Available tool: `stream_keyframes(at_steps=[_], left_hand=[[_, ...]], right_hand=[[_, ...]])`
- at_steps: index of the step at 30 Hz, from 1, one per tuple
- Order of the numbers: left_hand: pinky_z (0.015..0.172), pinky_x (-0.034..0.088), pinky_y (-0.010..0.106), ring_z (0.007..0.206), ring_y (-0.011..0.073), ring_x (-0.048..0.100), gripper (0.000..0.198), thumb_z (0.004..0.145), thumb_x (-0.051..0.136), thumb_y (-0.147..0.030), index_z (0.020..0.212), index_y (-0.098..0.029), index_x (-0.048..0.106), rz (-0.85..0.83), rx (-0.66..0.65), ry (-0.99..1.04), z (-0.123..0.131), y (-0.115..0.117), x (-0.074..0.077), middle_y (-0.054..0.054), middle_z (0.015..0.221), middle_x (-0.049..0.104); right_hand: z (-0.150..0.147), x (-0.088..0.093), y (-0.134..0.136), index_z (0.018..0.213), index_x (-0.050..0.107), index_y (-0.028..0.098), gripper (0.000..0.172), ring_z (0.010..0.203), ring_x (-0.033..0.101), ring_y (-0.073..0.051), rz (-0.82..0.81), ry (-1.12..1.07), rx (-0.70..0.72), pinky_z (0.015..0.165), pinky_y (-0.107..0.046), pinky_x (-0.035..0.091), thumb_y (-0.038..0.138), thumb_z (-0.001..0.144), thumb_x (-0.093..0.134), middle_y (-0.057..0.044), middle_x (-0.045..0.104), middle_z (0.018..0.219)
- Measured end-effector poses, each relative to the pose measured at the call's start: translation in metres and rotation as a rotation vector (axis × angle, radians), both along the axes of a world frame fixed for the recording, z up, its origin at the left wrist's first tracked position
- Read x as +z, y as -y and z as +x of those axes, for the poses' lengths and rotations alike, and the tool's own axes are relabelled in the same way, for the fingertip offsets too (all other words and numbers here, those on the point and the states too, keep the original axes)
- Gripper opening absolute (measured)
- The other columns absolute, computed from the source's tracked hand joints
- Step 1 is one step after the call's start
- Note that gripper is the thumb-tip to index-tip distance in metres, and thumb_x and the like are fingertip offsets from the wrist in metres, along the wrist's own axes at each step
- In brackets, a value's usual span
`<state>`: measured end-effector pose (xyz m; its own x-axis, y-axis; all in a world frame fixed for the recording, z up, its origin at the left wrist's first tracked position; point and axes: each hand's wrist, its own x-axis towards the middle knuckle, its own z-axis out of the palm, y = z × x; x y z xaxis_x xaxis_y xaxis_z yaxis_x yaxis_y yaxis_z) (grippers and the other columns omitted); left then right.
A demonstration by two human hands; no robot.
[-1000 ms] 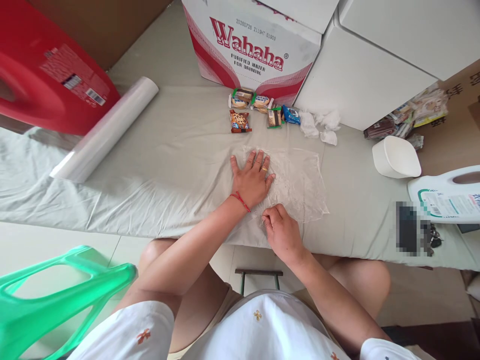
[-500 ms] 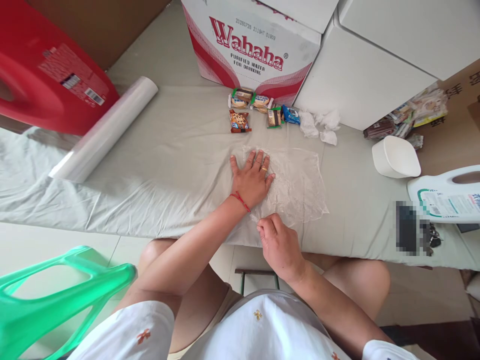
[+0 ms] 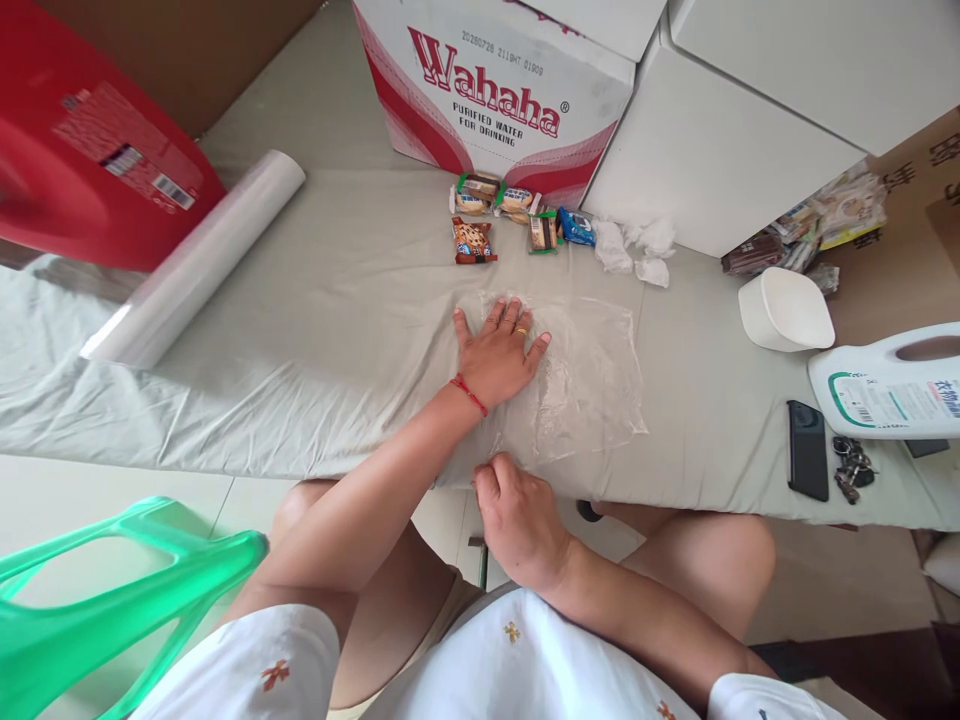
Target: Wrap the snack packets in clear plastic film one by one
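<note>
A sheet of clear plastic film (image 3: 592, 375) lies spread on the grey cloth-covered table (image 3: 315, 330). My left hand (image 3: 497, 352) rests flat on the film's left part, fingers spread, a ring on one finger and a red string at the wrist. My right hand (image 3: 517, 518) is closed in a pinch on the film's near left corner at the table's front edge. Several small snack packets (image 3: 510, 215) lie beyond the film, in front of a red and white Wahaha carton (image 3: 495, 90).
A roll of clear film (image 3: 195, 262) lies at the left, beside a red jug (image 3: 82, 170). Crumpled tissue (image 3: 637, 248), a white bowl (image 3: 784, 310), a white detergent bottle (image 3: 892, 385), a black phone (image 3: 808, 462) and keys (image 3: 851, 468) sit right. A green stool (image 3: 112, 590) stands lower left.
My right hand has drawn back toward me and leftward, pulling the film's near corner to the table's edge. My left hand has stayed flat on the film.
</note>
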<state>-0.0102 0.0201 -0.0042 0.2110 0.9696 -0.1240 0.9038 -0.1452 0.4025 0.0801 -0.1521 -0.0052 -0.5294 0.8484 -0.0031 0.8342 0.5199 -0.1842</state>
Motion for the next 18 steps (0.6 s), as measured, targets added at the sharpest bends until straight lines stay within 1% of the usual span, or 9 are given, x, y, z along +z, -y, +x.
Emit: stream_keyframes(at_steps=[2, 4, 7, 9, 11, 13, 15, 16, 18], left_hand=[[0.124, 0.005, 0.081, 0.163, 0.0355, 0.022, 0.067, 0.109, 0.015, -0.054, 0.164, -0.026, 0.042, -0.005, 0.020, -0.001, 0.003, 0.001, 0.001, 0.008, 0.175, 0.029], [0.123, 0.002, 0.081, 0.164, 0.0361, 0.020, 0.067, 0.109, 0.017, -0.053, 0.166, -0.023, 0.038, 0.055, 0.041, -0.027, 0.008, 0.005, -0.001, 0.011, 0.176, 0.027], [0.123, -0.001, 0.081, 0.165, 0.0374, 0.017, 0.069, 0.109, 0.022, -0.052, 0.168, -0.019, 0.032, 0.138, 0.042, -0.060, 0.013, 0.012, -0.008, 0.014, 0.176, 0.023], [0.123, -0.001, 0.081, 0.165, 0.0377, 0.017, 0.069, 0.109, 0.023, -0.052, 0.169, -0.018, 0.030, 0.149, 0.036, -0.066, 0.014, 0.014, -0.011, 0.015, 0.177, 0.023], [0.123, -0.001, 0.080, 0.165, 0.0379, 0.017, 0.069, 0.108, 0.022, -0.051, 0.169, -0.019, 0.030, 0.149, 0.035, -0.066, 0.014, 0.014, -0.012, 0.015, 0.177, 0.023], [0.123, 0.000, 0.080, 0.165, 0.0380, 0.017, 0.069, 0.109, 0.021, -0.051, 0.169, -0.019, 0.030, 0.148, 0.033, -0.063, 0.013, 0.013, -0.012, 0.015, 0.176, 0.023], [0.123, -0.001, 0.080, 0.164, 0.0377, 0.017, 0.068, 0.109, 0.020, -0.051, 0.169, -0.019, 0.031, 0.147, 0.034, -0.060, 0.013, 0.012, -0.011, 0.015, 0.176, 0.024], [0.124, -0.002, 0.079, 0.164, 0.0374, 0.017, 0.068, 0.109, 0.020, -0.051, 0.169, -0.019, 0.031, 0.147, 0.035, -0.059, 0.013, 0.012, -0.011, 0.015, 0.176, 0.024], [0.124, -0.003, 0.079, 0.164, 0.0370, 0.018, 0.069, 0.109, 0.021, -0.051, 0.168, -0.019, 0.031, 0.147, 0.039, -0.062, 0.013, 0.013, -0.011, 0.014, 0.176, 0.024]], right_hand=[[-0.009, -0.001, 0.002, 0.090, 0.061, 0.020, 0.023, 0.064, 0.061, -0.017, -0.038, 0.005, 0.021, 0.052, -0.030, 0.042, -0.002, 0.089, 0.052, -0.005, 0.062, 0.086], [-0.014, 0.000, 0.004, 0.089, 0.062, 0.020, 0.021, 0.062, 0.060, -0.016, -0.067, -0.021, 0.059, 0.051, -0.029, 0.041, 0.001, 0.090, 0.053, -0.004, 0.063, 0.084], [-0.002, 0.007, 0.001, 0.088, 0.064, 0.021, 0.018, 0.062, 0.061, -0.014, -0.089, -0.204, 0.045, 0.051, -0.027, 0.041, 0.011, 0.098, 0.053, -0.002, 0.065, 0.083], [0.026, 0.015, -0.006, 0.094, 0.065, 0.022, 0.019, 0.069, 0.065, -0.014, -0.076, -0.396, -0.110, 0.059, -0.025, 0.046, 0.019, 0.104, 0.050, -0.002, 0.069, 0.086], [0.069, 0.021, -0.017, 0.098, 0.065, 0.021, 0.019, 0.072, 0.065, -0.014, -0.020, -0.536, -0.388, 0.067, -0.025, 0.050, 0.028, 0.106, 0.049, -0.003, 0.071, 0.087], [0.119, 0.022, -0.027, 0.099, 0.066, 0.021, 0.027, 0.068, 0.063, -0.017, 0.046, -0.539, -0.725, 0.066, -0.029, 0.049, 0.043, 0.104, 0.052, -0.004, 0.071, 0.083], [0.162, 0.017, -0.035, 0.098, 0.068, 0.020, 0.040, 0.071, 0.063, -0.021, 0.028, -0.483, -0.970, 0.071, -0.034, 0.049, 0.057, 0.097, 0.054, -0.008, 0.073, 0.086], [0.178, 0.013, -0.039, 0.097, 0.069, 0.019, 0.047, 0.074, 0.064, -0.022, -0.015, -0.488, -1.033, 0.073, -0.036, 0.049, 0.063, 0.094, 0.054, -0.010, 0.074, 0.088], [0.195, 0.006, -0.045, 0.096, 0.071, 0.019, 0.054, 0.079, 0.065, -0.024, -0.131, -0.534, -1.070, 0.078, -0.039, 0.049, 0.070, 0.087, 0.057, -0.012, 0.075, 0.092]])
